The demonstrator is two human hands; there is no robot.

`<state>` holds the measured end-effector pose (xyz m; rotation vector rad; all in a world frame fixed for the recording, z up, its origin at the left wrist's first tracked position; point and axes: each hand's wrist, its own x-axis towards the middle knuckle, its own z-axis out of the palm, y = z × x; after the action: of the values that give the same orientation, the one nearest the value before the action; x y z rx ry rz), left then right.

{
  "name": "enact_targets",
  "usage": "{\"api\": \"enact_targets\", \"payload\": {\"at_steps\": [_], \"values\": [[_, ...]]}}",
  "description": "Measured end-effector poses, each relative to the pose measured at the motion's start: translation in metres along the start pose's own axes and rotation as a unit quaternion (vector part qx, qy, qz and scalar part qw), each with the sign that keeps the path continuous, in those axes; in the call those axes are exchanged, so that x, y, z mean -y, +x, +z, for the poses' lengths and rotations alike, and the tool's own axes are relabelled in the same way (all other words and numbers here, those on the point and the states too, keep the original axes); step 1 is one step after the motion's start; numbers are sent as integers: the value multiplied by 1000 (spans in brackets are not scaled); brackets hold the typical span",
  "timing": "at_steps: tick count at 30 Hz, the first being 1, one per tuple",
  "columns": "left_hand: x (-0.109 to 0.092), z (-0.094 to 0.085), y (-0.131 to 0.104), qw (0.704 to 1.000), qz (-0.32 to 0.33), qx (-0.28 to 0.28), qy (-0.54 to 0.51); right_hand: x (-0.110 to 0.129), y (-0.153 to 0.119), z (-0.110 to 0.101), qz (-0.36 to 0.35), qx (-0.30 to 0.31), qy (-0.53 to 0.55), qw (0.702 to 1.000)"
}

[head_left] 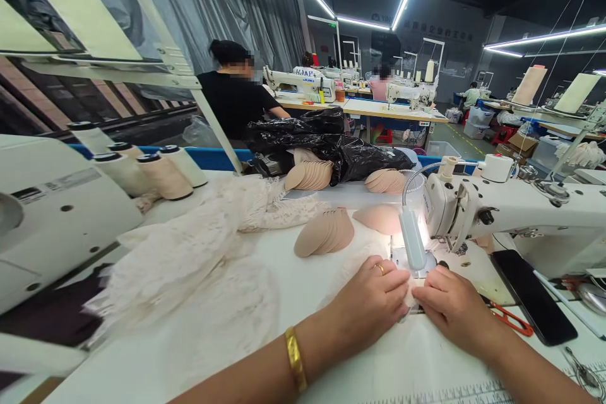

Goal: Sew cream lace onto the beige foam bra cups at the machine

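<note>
The left hand (pixel 374 293) and right hand (pixel 454 308) pinched the cloth (pixel 411 299) between their fingers, just below the lamp (pixel 413 243), lower right.

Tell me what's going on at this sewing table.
A person's left hand and right hand hold a small piece of pale fabric between them, at the lamp-lit end of the white sewing machine. Fanned beige rounded pads lie on the white table beyond the left hand, with off-white lace fabric spread farther left.
</note>
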<state>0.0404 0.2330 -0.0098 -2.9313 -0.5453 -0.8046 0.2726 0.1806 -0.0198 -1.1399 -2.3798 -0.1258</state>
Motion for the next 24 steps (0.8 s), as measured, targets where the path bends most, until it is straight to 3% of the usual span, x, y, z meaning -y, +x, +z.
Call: {"api": "enact_targets", "payload": {"at_steps": [8, 15, 24], "values": [[15, 5, -1, 999, 9, 21, -41, 0, -1, 5, 7, -11, -11, 1000], [38, 1, 29, 992, 46, 82, -89, -4, -1, 9, 46, -30, -32, 998], [39, -1, 42, 983, 16, 45, -179, -9, -3, 9, 62, -20, -45, 997]]}}
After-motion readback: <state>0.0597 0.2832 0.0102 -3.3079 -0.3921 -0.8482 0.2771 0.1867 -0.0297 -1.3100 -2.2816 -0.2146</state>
